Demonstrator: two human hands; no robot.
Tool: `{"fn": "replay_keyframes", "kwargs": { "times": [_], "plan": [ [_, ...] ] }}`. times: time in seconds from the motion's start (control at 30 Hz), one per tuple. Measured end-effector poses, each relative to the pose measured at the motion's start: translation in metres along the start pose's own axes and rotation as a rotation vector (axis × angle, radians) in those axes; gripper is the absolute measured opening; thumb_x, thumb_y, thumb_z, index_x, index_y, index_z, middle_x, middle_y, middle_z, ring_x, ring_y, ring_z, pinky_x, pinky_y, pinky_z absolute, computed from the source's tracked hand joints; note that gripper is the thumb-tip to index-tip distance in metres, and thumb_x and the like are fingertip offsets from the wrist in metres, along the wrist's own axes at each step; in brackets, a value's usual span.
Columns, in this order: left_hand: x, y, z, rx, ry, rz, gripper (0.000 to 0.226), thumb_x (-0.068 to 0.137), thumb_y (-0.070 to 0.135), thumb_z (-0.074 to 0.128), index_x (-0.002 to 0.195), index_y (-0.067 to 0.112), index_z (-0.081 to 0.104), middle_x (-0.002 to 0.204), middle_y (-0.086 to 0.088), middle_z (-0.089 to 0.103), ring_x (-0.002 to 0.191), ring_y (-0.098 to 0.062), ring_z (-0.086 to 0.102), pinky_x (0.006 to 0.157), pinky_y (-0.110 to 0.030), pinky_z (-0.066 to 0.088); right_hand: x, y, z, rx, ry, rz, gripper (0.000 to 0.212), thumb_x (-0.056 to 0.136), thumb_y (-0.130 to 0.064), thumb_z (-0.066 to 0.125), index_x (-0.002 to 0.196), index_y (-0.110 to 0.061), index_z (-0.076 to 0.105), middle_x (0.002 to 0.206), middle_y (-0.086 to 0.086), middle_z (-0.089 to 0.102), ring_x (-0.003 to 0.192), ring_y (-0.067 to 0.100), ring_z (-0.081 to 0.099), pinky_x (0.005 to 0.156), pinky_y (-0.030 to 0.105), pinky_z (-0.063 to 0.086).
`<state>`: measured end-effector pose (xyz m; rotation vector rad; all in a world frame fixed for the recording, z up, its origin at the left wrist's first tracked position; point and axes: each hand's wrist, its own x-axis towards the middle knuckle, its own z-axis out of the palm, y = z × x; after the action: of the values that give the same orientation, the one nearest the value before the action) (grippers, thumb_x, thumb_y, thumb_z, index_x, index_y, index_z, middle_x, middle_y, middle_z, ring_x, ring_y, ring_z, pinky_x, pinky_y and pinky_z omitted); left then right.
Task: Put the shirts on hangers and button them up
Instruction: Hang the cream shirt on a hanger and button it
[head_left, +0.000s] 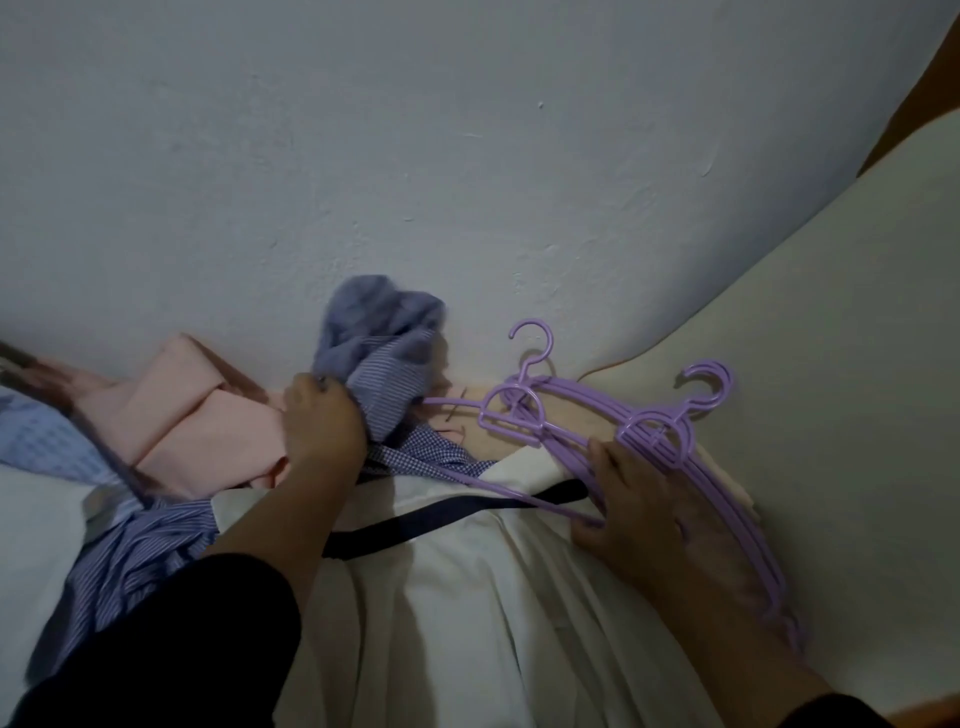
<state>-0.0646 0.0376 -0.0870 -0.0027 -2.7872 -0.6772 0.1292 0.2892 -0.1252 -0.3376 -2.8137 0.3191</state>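
My left hand (322, 421) grips a bunched blue striped shirt (387, 353) and holds it up against the wall. My right hand (639, 499) lies on a stack of several purple plastic hangers (649, 431), its fingers curled round the lower bars. Left of my left hand sits a folded pink shirt (197, 421). A blue checked shirt (421, 457) lies under the striped one. More striped cloth (135, 551) trails down at the lower left. A white garment with a dark band (467, 571) is spread in front of me.
A pale wall (415, 156) fills the top of the view. A cream cushion or mattress edge (857, 338) rises at the right, behind the hangers. A light blue waffle cloth (47, 436) lies at the far left.
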Motion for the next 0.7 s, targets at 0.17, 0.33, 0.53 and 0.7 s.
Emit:
{"fn": "replay_keyframes", "kwargs": {
  "times": [0.17,0.33,0.53,0.7],
  "plan": [
    [-0.004,-0.049,-0.01,0.057,-0.075,-0.248,0.043,0.094,0.013,0.04,0.134,-0.004,0.037,0.135,-0.028,0.038,0.122,-0.043,0.039,0.103,-0.049,0.033,-0.001,-0.003,0.003,0.021,-0.02,0.072,0.091,0.052,-0.046,0.048,0.129,0.002,0.052,0.116,0.022,0.059,0.098,0.042,0.061,0.074,0.052,0.053],
    [-0.026,-0.061,-0.015,0.193,-0.019,0.125,0.086,0.091,0.025,0.051,0.152,0.018,-0.009,0.157,-0.019,-0.015,0.145,-0.035,-0.011,0.116,-0.046,-0.005,-0.002,-0.015,-0.005,0.09,0.05,0.108,0.087,0.06,-0.046,0.049,0.13,0.005,0.048,0.113,0.025,0.057,0.098,0.041,0.058,0.076,0.049,0.052],
    [-0.041,-0.054,-0.031,0.298,-0.158,0.222,0.074,0.083,0.047,0.02,0.152,0.029,0.0,0.16,-0.008,-0.009,0.147,-0.028,-0.003,0.117,-0.042,-0.001,-0.011,-0.026,-0.017,0.173,0.097,0.093,0.088,0.062,-0.045,0.059,0.134,0.003,0.044,0.115,0.024,0.055,0.101,0.042,0.056,0.081,0.05,0.049],
    [-0.079,-0.068,-0.063,0.228,-0.107,0.197,0.065,0.095,0.034,0.044,0.152,0.02,0.018,0.159,-0.012,0.01,0.144,-0.032,0.017,0.115,-0.045,0.018,-0.028,-0.034,-0.028,0.246,-0.001,0.067,0.097,0.056,-0.033,0.065,0.142,0.001,0.033,0.139,0.027,0.041,0.126,0.045,0.04,0.101,0.054,0.035]
  ]
}}
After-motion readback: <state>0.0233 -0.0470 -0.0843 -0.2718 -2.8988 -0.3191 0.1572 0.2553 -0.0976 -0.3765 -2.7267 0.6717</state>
